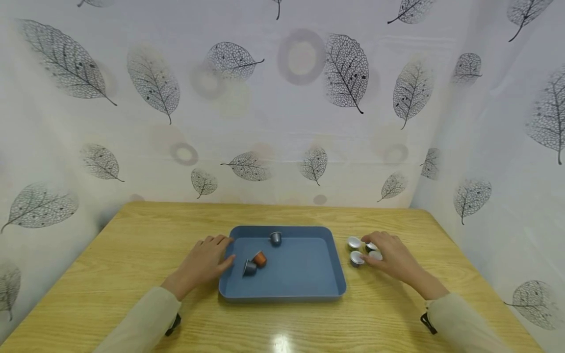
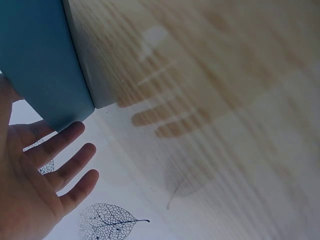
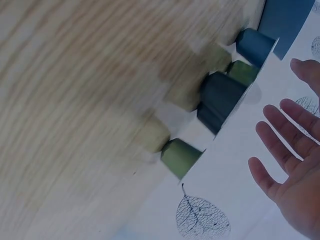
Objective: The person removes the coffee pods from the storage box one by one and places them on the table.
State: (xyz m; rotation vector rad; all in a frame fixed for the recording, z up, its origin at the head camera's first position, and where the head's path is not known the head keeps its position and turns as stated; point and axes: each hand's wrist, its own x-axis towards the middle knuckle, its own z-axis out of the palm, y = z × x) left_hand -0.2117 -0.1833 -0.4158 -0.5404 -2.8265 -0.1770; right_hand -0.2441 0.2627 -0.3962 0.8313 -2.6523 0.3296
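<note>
A blue tray (image 1: 300,279) lies on the table with three coffee capsules in it: a dark grey one (image 1: 275,239) upright near the back wall, an orange one (image 1: 260,259) and a dark one (image 1: 249,267) tipped over at the left. My left hand (image 1: 203,262) is at the tray's left rim, fingers spread and fairly straight, fingertips right at the wall in the left wrist view. Over several foil-topped capsules (image 1: 356,258) right of the tray hovers my right hand (image 1: 395,257), fingers loosely extended. A green capsule (image 3: 181,157) and a dark blue one (image 3: 255,46) show below its palm side.
The wooden table (image 1: 282,323) runs back to a hanging cloth (image 1: 273,113) printed with leaves, which also lines both sides. A black strap (image 1: 427,323) sits at the right cuff and another (image 1: 173,324) at the left.
</note>
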